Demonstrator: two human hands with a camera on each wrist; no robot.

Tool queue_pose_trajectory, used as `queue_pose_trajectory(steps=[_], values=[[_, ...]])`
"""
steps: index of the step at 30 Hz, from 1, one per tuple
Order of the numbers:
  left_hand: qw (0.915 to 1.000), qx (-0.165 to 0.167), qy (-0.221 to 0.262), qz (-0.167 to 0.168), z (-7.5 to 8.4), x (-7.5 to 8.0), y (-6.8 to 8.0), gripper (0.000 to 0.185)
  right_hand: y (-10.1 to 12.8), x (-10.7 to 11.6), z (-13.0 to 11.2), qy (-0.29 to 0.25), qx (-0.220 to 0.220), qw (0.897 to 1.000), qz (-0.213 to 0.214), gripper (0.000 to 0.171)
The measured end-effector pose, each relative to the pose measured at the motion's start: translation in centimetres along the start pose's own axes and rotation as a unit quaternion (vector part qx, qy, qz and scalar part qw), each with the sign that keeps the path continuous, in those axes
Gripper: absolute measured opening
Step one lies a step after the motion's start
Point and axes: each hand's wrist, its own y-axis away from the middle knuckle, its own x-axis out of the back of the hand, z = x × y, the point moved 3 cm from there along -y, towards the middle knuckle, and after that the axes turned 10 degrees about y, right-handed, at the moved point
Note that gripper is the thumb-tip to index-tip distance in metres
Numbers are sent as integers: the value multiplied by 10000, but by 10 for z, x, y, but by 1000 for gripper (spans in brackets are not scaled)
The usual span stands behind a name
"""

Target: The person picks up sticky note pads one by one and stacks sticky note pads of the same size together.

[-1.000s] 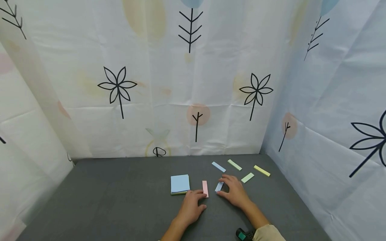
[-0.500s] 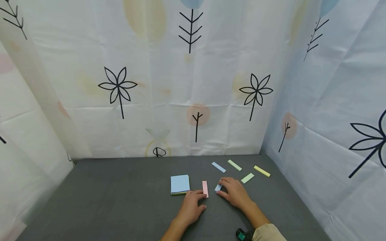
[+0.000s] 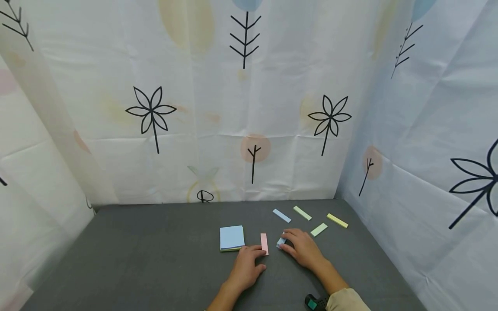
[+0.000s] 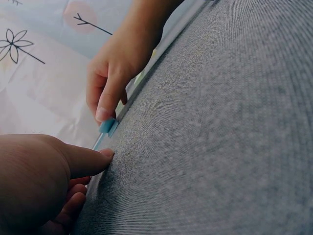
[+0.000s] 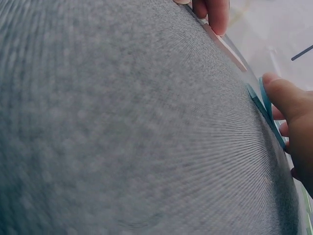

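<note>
My right hand [image 3: 303,248] pinches a small blue sticky-note strip [image 3: 281,242] between thumb and fingers. In the right wrist view the upper layer of this blue strip [image 5: 265,95] bends up from the layer lying on the table. My left hand [image 3: 246,268] rests on the table, its fingertips touching the near end of a pink sticky-note strip [image 3: 264,242]; the thumb stays apart from it. Both hands also show in the left wrist view, the right one [image 4: 120,61] beyond the left one [image 4: 44,176]. Its fingers partly hide the blue strip.
A square stack of sticky notes [image 3: 232,237], blue on top, lies left of the pink strip. Beyond my right hand lie another blue strip [image 3: 282,215], two green strips [image 3: 302,213] and a yellow strip [image 3: 337,220]. Printed curtains surround the grey table [image 3: 155,259].
The fingers of my right hand have drawn down closer to the thumb, and the blue strip's visible part has become shorter and bent. My left hand stays in place on the pink strip.
</note>
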Motion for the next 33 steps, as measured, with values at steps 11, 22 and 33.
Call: queue_pose_trajectory(steps=[11, 22, 33], values=[[10000, -31, 41, -1, 0, 1, 0, 33, 0, -2, 4, -181, -194, 9992, 300, 39], [9999, -20, 113, 48, 0, 0, 2, 34, -1, -4, 1, 605, -900, 9940, -136, 51], [10000, -16, 75, 39, 0, 1, 1, 34, -7, -9, 3, -426, -1847, 9816, -232, 54]])
